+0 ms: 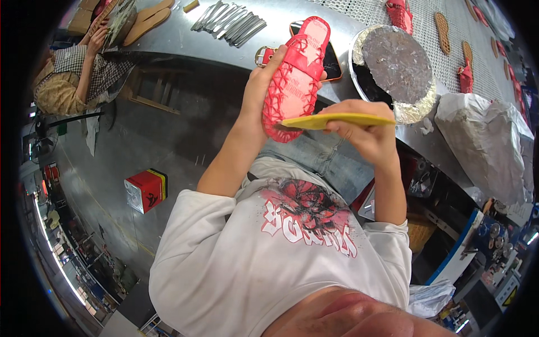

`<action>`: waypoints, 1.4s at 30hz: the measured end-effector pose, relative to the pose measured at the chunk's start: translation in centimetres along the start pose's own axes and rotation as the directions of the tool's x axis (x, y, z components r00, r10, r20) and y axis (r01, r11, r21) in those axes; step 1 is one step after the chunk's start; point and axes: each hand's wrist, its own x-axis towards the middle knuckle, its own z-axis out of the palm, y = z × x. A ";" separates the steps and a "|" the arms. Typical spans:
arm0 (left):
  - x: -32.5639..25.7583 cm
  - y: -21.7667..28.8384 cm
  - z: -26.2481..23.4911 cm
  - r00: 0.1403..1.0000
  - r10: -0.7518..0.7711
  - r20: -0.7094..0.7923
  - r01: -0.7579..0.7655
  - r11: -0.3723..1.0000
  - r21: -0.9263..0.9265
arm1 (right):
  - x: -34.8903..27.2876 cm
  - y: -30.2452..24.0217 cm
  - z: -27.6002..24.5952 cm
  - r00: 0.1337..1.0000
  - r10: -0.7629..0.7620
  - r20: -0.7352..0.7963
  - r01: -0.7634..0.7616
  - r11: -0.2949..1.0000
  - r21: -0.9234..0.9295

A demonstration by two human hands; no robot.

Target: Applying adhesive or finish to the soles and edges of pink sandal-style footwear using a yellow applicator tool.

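My left hand point(261, 84) is closed round the side of a red sandal point(292, 87), thumb over its edge and fingers mostly hidden behind. The sandal has a pink insole, crisscross red lacing along both sides and a cross strap. A buckle point(263, 56) on a red strap sticks out by my left thumb. In my right hand point(365, 135) is a flat yellow-handled brush point(337, 119), held nearly level. Its dark tip meets the sandal's rounded near end; whether it presses on the lacing or the insole I cannot tell.
Behind the sandal, a dark phone point(332, 59) lies on the metal bench point(191, 42). A foil-edged round pot point(396, 62) stands to the right, beside a white plastic bag point(485, 140). Several metal tools point(230, 23) lie at the back. A co-worker point(73, 78) works at the far left.
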 end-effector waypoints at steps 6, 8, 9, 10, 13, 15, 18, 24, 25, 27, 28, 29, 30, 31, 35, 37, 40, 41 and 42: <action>-0.4 -0.4 -2.4 0.999 -0.032 -0.026 0.033 0.999 0.043 | -0.2 0.1 -1.2 0.967 -0.165 -0.196 0.091 0.936 -0.340; 0.0 -0.3 -3.2 0.989 -0.096 0.112 0.107 0.990 -0.092 | -0.8 0.1 0.7 0.943 -0.332 0.015 0.313 0.873 -0.374; 0.2 -0.4 -3.5 0.995 -0.084 0.058 0.087 0.995 -0.049 | -0.9 -0.4 1.1 0.939 -0.337 0.073 0.340 0.866 -0.366; 0.4 -0.5 -3.8 0.998 -0.070 0.005 0.070 0.998 -0.004 | -0.9 -0.6 1.2 0.931 -0.342 0.130 0.366 0.859 -0.357; 0.1 -1.1 -3.4 0.996 -0.082 -0.033 0.081 0.996 -0.033 | -0.8 0.7 0.1 0.951 -0.283 -0.124 0.209 0.885 -0.416; 0.0 -0.7 -2.9 0.995 -0.101 0.015 0.101 0.993 -0.059 | -0.3 0.0 -0.5 0.946 -0.325 -0.014 0.300 0.888 -0.349; -0.9 -0.2 -2.6 0.988 -0.140 0.070 0.133 0.986 0.099 | 0.9 -0.4 -2.3 0.886 -0.455 -0.085 0.364 0.798 -0.480; -1.6 0.4 -3.3 0.996 -0.088 -0.007 0.088 0.993 0.075 | 1.7 -2.0 -1.8 0.906 -0.339 0.253 0.419 0.802 -0.426; -2.0 0.5 -3.6 0.996 -0.085 0.005 0.085 0.993 0.079 | 2.3 -1.7 -1.6 0.902 -0.386 0.195 0.429 0.739 -0.520; -1.8 0.8 -3.9 0.999 -0.054 0.007 0.054 0.998 0.039 | 3.2 -1.0 -1.0 0.884 -0.454 0.110 0.419 0.664 -0.619; -1.7 1.0 -4.3 0.999 -0.045 0.005 0.045 0.998 0.035 | 2.9 -0.3 -0.5 0.884 -0.437 0.163 0.445 0.684 -0.579; -1.7 1.3 -5.3 0.999 -0.044 -0.003 0.044 0.998 0.045 | 2.9 -0.6 0.3 0.917 -0.340 0.208 0.398 0.790 -0.465; -1.8 1.8 -6.1 0.999 -0.053 -0.005 0.053 0.997 0.053 | 2.7 -1.2 1.1 0.936 -0.235 0.261 0.320 0.877 -0.358; -2.2 2.9 -7.4 0.987 -0.085 0.140 0.080 0.996 0.039 | 3.0 -1.1 1.6 0.934 -0.224 0.280 0.315 0.885 -0.343; -4.3 4.1 -9.5 0.989 0.128 0.071 -0.115 0.978 -0.173 | 9.2 -1.7 1.9 0.945 -0.308 0.113 0.328 0.896 -0.299; -5.1 4.2 -10.4 0.986 0.151 0.075 -0.129 0.962 -0.242 | 13.3 0.4 2.2 0.957 -0.275 0.088 0.288 0.889 -0.356; -6.3 3.5 -13.2 0.982 0.173 0.070 -0.145 0.946 -0.289 | 20.7 4.4 2.9 0.955 -0.236 0.179 0.294 0.681 -0.671; -6.7 3.1 -14.2 0.987 0.147 0.068 -0.124 0.955 -0.269 | 23.1 6.8 2.9 0.956 -0.213 0.200 0.290 0.603 -0.744; -7.1 2.5 -15.5 0.990 0.121 0.066 -0.101 0.963 -0.251 | 25.3 8.5 2.7 0.960 -0.177 0.218 0.280 0.538 -0.795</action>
